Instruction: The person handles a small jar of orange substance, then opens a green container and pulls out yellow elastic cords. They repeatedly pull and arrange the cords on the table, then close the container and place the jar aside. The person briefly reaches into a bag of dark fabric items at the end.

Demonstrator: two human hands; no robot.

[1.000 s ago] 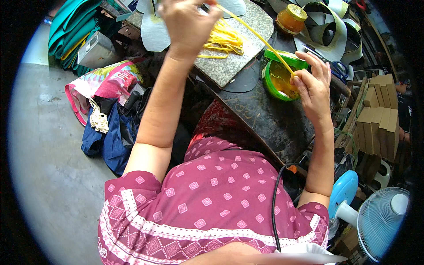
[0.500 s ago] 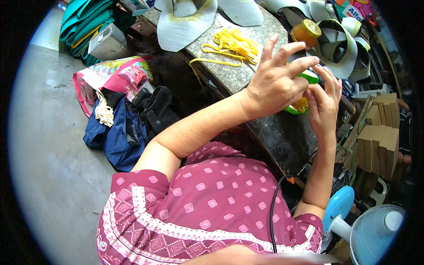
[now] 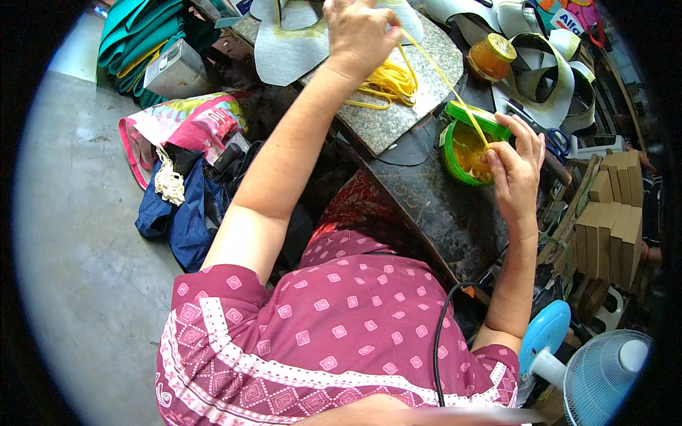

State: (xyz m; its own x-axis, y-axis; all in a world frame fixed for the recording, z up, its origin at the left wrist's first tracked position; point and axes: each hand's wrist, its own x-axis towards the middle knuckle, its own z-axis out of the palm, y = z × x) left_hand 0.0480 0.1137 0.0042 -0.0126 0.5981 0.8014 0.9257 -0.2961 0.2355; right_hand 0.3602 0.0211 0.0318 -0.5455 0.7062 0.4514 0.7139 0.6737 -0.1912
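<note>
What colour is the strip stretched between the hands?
The strip is yellow; the head view shows it best.

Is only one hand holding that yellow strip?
No, the left hand pinches the yellow strip at one point and the right hand at another.

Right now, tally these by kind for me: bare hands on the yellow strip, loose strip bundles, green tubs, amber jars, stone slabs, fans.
Left hand plus right hand: 2
Yellow strip bundle: 1
Green tub: 1
Amber jar: 1
Stone slab: 1
Fan: 1
Total: 7
</note>
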